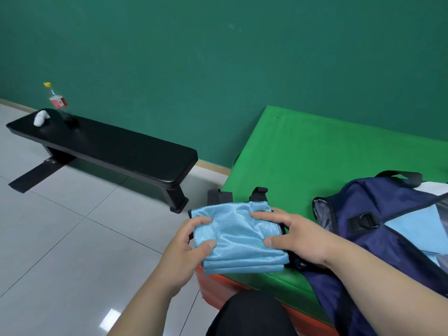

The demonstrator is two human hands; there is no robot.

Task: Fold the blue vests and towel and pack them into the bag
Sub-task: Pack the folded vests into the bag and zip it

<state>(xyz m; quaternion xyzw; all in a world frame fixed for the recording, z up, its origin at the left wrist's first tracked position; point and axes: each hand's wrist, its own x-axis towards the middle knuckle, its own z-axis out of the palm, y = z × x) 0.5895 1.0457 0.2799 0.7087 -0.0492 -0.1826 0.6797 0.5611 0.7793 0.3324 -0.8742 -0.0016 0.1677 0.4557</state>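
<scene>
One blue cloth point(409, 221) inside open bag point(363, 197); folded vest point(237, 234) outside.

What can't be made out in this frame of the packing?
1. The bag: its contents. The head view's right edge cuts it off, and only some light blue cloth shows in the opening.
2. The folded blue vest: how many pieces are stacked, hidden under its top layer.
3. The right hand: its outer fingers, hidden behind the hand, so its grip is unclear.
4. The bottle label and the white object on the bench: too small.
</scene>
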